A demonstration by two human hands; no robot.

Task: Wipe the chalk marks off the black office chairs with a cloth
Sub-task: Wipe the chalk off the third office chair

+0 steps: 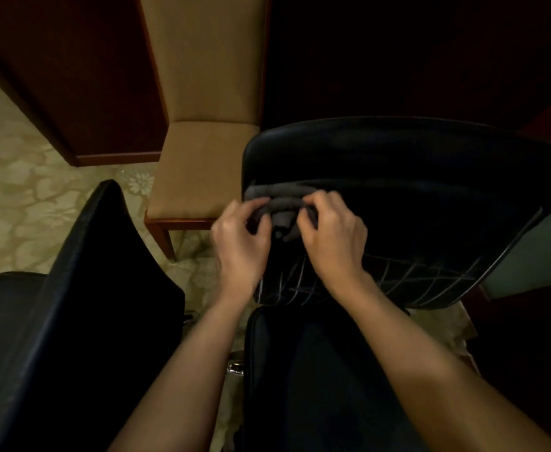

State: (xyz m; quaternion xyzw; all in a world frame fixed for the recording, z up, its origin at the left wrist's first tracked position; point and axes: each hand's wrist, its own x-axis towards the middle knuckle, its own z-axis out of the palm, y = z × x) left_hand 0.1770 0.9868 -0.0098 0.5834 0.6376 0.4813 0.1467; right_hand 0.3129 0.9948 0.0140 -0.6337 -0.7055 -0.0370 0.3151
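A black office chair stands in front of me with its backrest toward me. White chalk lines cross the lower part of the backrest in a grid. A grey cloth lies rolled and bunched against the backrest's upper left. My left hand grips the cloth's left end with curled fingers. My right hand pinches its right end. A second black office chair stands at the lower left, with no chalk visible on it.
A beige upholstered chair with a red-brown wooden frame stands behind, between the two black chairs. Dark wooden furniture fills the upper left. The floor is a pale patterned carpet. The far right is dark.
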